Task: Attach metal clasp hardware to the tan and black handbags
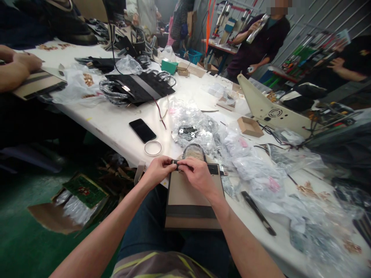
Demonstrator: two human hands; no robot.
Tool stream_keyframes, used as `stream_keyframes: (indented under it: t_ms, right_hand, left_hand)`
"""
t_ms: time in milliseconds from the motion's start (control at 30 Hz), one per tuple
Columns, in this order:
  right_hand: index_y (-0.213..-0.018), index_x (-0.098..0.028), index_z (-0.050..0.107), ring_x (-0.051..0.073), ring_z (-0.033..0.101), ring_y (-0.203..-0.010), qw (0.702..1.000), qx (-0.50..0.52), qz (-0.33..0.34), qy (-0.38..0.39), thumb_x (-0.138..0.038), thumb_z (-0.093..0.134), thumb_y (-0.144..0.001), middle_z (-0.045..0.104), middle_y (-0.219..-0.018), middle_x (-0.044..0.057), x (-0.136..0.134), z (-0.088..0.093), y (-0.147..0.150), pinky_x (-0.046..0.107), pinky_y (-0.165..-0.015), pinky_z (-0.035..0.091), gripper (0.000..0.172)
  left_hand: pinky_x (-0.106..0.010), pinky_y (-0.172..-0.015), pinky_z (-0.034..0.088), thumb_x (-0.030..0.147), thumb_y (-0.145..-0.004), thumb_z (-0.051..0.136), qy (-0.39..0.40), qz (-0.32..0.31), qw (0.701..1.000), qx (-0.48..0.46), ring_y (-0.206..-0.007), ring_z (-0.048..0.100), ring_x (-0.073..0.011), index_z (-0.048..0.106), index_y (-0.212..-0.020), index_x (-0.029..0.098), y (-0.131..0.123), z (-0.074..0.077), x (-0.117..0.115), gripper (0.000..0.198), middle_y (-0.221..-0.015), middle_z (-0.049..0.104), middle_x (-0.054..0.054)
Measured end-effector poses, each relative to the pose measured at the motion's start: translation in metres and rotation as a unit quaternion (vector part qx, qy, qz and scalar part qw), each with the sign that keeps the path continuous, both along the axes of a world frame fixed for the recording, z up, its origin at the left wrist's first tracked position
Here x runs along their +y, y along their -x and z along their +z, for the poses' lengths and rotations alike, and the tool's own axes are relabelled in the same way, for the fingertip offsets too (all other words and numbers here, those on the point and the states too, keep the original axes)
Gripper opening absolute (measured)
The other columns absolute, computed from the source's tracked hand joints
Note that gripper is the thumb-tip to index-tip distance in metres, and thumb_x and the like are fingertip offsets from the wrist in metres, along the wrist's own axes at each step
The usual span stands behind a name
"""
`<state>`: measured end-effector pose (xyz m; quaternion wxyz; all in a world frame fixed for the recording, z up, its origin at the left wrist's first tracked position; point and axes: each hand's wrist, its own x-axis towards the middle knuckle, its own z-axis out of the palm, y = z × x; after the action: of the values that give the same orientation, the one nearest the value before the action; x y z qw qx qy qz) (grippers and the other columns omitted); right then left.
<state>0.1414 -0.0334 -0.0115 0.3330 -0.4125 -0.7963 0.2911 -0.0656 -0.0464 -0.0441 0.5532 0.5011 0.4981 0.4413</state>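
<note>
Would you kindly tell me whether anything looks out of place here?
Toward the right of the table, small gold-coloured pieces lie loose among crumpled plastic bags, which looks untidy, perhaps spilled. The beige bag being worked on shows no obvious damage.

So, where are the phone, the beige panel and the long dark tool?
Phone (142, 130), head view: middle of the screen.
Beige panel (185, 192), head view: its broad face.
Long dark tool (258, 213), head view: midway along it.
</note>
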Motion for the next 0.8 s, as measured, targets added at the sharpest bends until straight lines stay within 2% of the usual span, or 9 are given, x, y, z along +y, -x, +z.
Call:
stream_keyframes:
  t_ms: [233,367,467,667,800]
  right_hand:
    - [-0.111,-0.028,0.086,0.023,0.08,-0.094,0.993,0.058,-0.008,0.102,-0.028,0.076,-0.102,0.086,-0.106,0.002,0.002,-0.003,-0.005,0.036,-0.087,0.061,0.014]
    - [-0.108,-0.028,0.086,0.023,0.078,-0.097,0.999,0.003,0.01,0.041,-0.021,0.072,-0.104,0.085,-0.104,0.002,-0.002,-0.001,0.0,0.037,-0.091,0.058,0.015]
    - [-0.12,-0.026,0.082,0.023,0.076,-0.101,1.0,-0.003,-0.008,0.014,-0.019,0.07,-0.105,0.082,-0.109,0.004,-0.007,-0.001,0.005,0.038,-0.093,0.058,0.02]
    - [-0.118,-0.024,0.081,0.024,0.073,-0.107,0.999,-0.006,-0.022,-0.03,-0.025,0.065,-0.109,0.075,-0.114,0.009,-0.018,-0.008,0.004,0.038,-0.095,0.06,0.018]
    - [-0.129,-0.025,0.078,0.021,0.072,-0.091,1.0,-0.011,0.0,-0.008,-0.023,0.071,-0.105,0.071,-0.122,0.009,-0.021,-0.012,-0.001,0.037,-0.084,0.062,0.025]
  left_hand:
    - [-0.027,-0.071,0.047,0.044,-0.081,0.081,0.001,0.001,1.0,0.004,-0.077,0.066,-0.019,0.079,-0.085,0.015,0.001,0.001,-0.001,0.029,-0.08,0.077,-0.002]
    - [-0.027,-0.069,0.045,0.045,-0.081,0.082,-0.002,0.0,1.0,0.002,-0.075,0.064,-0.0184,0.077,-0.081,0.016,0.001,-0.003,0.001,0.029,-0.077,0.074,-0.001]
    - [-0.029,-0.073,0.048,0.043,-0.081,0.081,-0.001,-0.001,1.0,-0.003,-0.08,0.068,-0.0207,0.079,-0.086,0.016,0.002,-0.007,0.002,0.028,-0.083,0.078,-0.003]
    - [-0.029,-0.076,0.048,0.045,-0.08,0.082,0.01,-0.006,1.0,-0.02,-0.083,0.069,-0.0213,0.08,-0.089,0.015,0.002,-0.011,0.001,0.031,-0.086,0.079,-0.004]
    - [-0.029,-0.071,0.047,0.044,-0.08,0.083,0.017,0.001,0.999,-0.03,-0.08,0.068,-0.0202,0.081,-0.091,0.014,0.001,-0.013,0.0,0.032,-0.086,0.079,-0.005]
